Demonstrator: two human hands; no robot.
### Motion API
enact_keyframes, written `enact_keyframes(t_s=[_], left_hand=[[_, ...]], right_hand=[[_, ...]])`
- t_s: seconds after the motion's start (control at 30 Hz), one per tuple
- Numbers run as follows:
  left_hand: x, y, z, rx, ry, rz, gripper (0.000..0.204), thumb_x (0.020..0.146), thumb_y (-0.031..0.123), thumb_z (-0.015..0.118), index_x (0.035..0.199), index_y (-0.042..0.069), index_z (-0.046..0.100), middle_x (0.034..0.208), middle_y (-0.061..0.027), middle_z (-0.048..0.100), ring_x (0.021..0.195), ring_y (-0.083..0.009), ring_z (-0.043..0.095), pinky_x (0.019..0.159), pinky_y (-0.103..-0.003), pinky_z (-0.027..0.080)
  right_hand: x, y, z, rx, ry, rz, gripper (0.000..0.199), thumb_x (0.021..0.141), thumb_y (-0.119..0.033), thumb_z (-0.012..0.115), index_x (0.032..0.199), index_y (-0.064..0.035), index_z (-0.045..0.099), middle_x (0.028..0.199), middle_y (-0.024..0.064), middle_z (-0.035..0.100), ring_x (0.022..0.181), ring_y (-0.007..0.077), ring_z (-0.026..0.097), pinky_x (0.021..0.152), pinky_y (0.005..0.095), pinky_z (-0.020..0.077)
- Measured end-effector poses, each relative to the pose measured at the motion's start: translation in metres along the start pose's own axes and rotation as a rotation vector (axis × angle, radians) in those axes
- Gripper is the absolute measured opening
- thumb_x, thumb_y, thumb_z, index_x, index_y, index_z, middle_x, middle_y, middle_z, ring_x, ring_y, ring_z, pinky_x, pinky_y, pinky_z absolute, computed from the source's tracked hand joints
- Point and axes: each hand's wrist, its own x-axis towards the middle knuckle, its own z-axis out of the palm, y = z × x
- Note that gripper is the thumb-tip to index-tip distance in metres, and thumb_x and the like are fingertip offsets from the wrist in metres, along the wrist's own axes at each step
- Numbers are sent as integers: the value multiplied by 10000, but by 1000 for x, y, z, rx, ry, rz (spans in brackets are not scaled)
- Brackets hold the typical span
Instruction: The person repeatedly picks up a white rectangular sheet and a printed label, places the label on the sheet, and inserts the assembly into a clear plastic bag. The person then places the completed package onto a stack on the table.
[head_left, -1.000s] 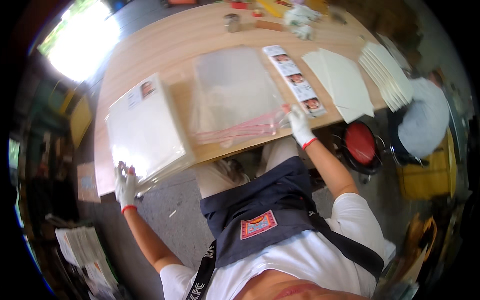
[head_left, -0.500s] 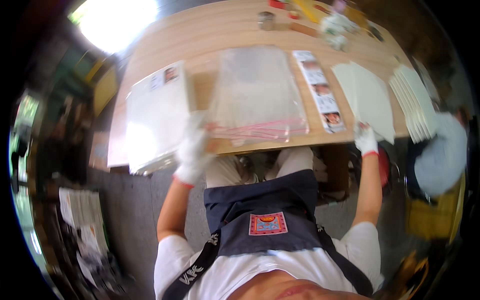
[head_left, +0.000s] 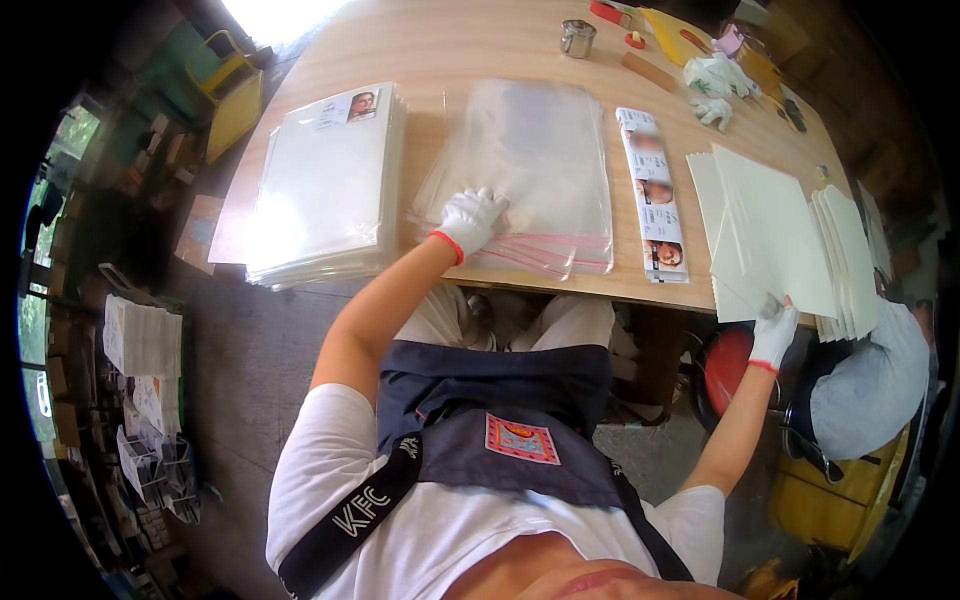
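Operating from a distance, I rest my gloved left hand (head_left: 473,220) on the near left part of one pile of clear plastic bags (head_left: 545,160), its fingers bent and drawn together; whether that grip pinches any film, I cannot tell. My gloved right hand (head_left: 777,325) touches the near edge of a fan of white sheets (head_left: 770,230), its grip narrow, though I cannot make out whether a sheet is caught between the fingers. Both piles lie on one wood-toned counter (head_left: 480,40), the bags in the middle, several pink strips crossing their near end, the sheets at right. At left stands one stack of filled packets (head_left: 320,190), its top one bearing a single portrait; the full count is hidden. Between bags and sheets lies one long printed strip (head_left: 655,200) with three portraits in a row. Just beyond the sheets on the right sits a second white stack (head_left: 843,262), several edges showing. At the far side I count one metal canister (head_left: 577,38), one brown block (head_left: 649,70) and one small red-and-yellow roll (head_left: 635,40). One other person (head_left: 868,380) in pale clothing is at far right, near one red-seated stool (head_left: 728,368).
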Motion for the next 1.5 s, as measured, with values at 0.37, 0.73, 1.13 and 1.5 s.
enact_keyframes(t_s=[0.37, 0.73, 1.13, 1.5], left_hand=[[8, -3, 5, -48, 20, -10, 335, 736, 95, 634, 1059, 155, 565, 1071, -67, 561, 1041, -294, 549, 790, -426, 494], [-13, -31, 21, -354, 439, -28, 218, 711, 16, 568, 908, 102, 605, 956, -96, 588, 889, -292, 572, 762, -402, 474], [-18, -18, -3, -784, 356, 127, 446, 712, -93, 437, 1077, 111, 592, 930, -80, 588, 698, -192, 579, 654, -302, 481], [9, 101, 38, -2700, 552, -512, 310, 864, -12, 451, 1161, 36, 524, 1060, -115, 597, 888, -187, 618, 733, -299, 532]], right_hand=[[-229, -17, 42, -29, -577, 624, 539, 841, -301, 562, 1241, 46, 463, 1070, 159, 612, 913, 245, 629, 780, 342, 536], [-249, 36, -17, 233, -585, 653, 374, 856, -193, 530, 1163, 20, 511, 1045, 122, 615, 862, 190, 624, 740, 315, 515], [-298, 62, 64, 105, -307, 500, 409, 878, -149, 520, 1247, 9, 443, 1040, 83, 570, 767, 140, 519, 673, 271, 452], [-322, 43, 91, -1, -437, 425, 472, 879, -162, 524, 1305, 4, 406, 1225, 118, 539, 1103, 206, 551, 893, 323, 465]])
